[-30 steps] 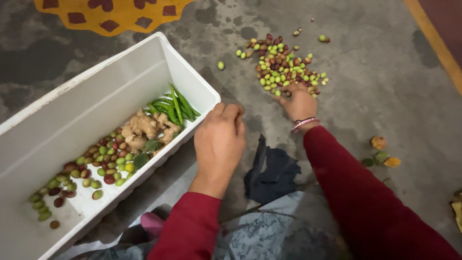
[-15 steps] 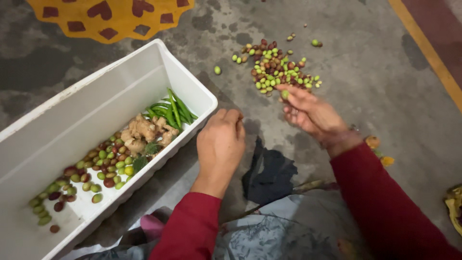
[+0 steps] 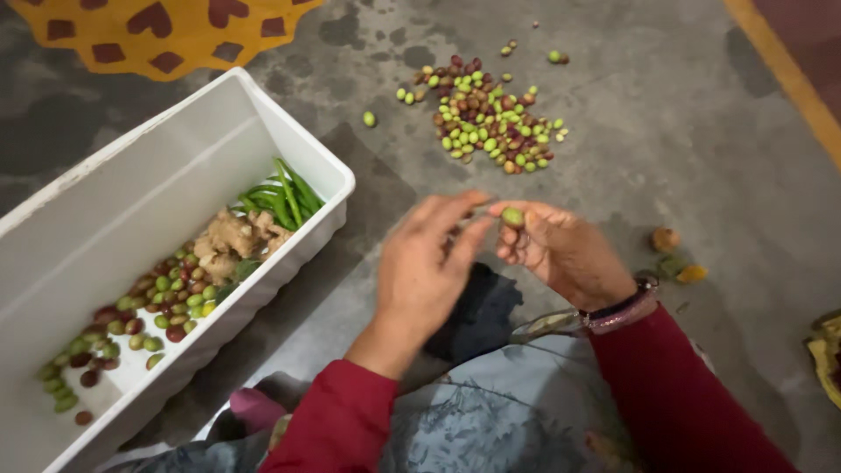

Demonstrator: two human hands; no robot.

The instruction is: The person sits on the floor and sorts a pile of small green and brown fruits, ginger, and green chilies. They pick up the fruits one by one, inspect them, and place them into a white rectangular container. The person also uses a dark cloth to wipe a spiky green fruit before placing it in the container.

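Observation:
My right hand (image 3: 561, 250) is turned palm up and holds a small green fruit (image 3: 512, 215) at its fingertips. My left hand (image 3: 429, 263) is raised beside it, fingers spread, their tips reaching toward the fruit. Whether they touch it I cannot tell. Both hands hover over the grey floor, just below a loose pile of green and dark red fruits (image 3: 486, 114). Both arms wear red sleeves, and a bangle sits on the right wrist.
A long white plastic tub (image 3: 158, 166) lies to the left, holding more fruits (image 3: 149, 311), ginger pieces (image 3: 228, 241) and green chillies (image 3: 280, 197). A yellow patterned mat (image 3: 166, 31) lies at the top left. Discarded bits (image 3: 674, 258) lie on the right. A dark cloth (image 3: 482, 311) sits under my hands.
My right hand left the pile with one green fruit and came back toward me. My left hand lifted off the tub's rim and opened toward the fruit. The camera shifted slightly.

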